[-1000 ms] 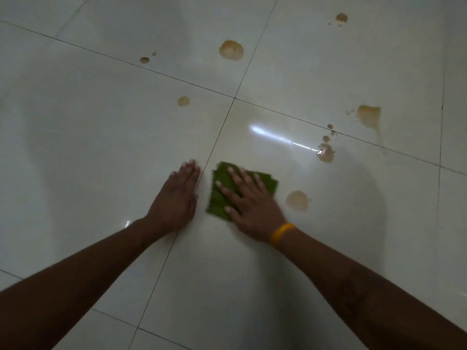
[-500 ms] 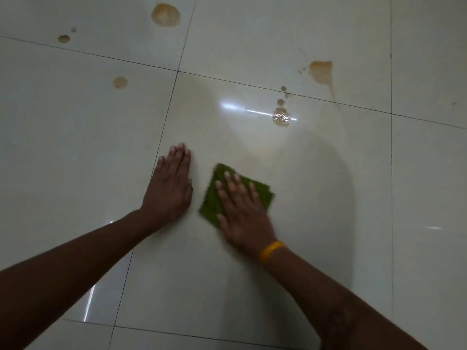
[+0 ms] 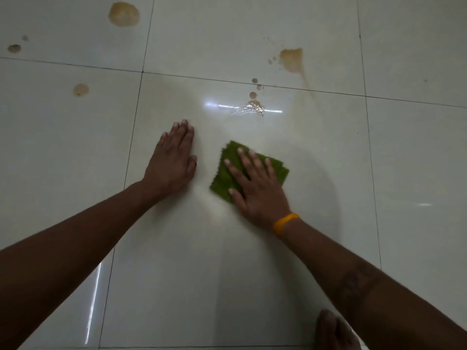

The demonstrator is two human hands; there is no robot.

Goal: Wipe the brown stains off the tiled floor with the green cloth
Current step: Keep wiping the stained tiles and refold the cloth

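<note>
My right hand [image 3: 255, 188] presses flat, fingers spread, on the folded green cloth [image 3: 279, 169] on the glossy white tiled floor [image 3: 75, 152]. My left hand [image 3: 173, 160] rests flat on the tile just left of the cloth, apart from it. Brown stains lie farther away: a large round stain [image 3: 123, 14] at top left, small spots [image 3: 14, 48], a pale round stain [image 3: 80, 89], a streaked blotch [image 3: 292, 59] at upper right, and a wet patch with drops [image 3: 254, 104] beyond the cloth.
Dark grout lines cross the floor; one junction [image 3: 142, 71] sits beyond my left hand. A light reflection glares beside the wet patch. A dark rounded shape, perhaps my knee [image 3: 333, 329], shows at the bottom right edge.
The stain just right of the cloth a second ago is gone. My view has shifted, so both hands and the cloth sit lower and the far stains appear closer.
</note>
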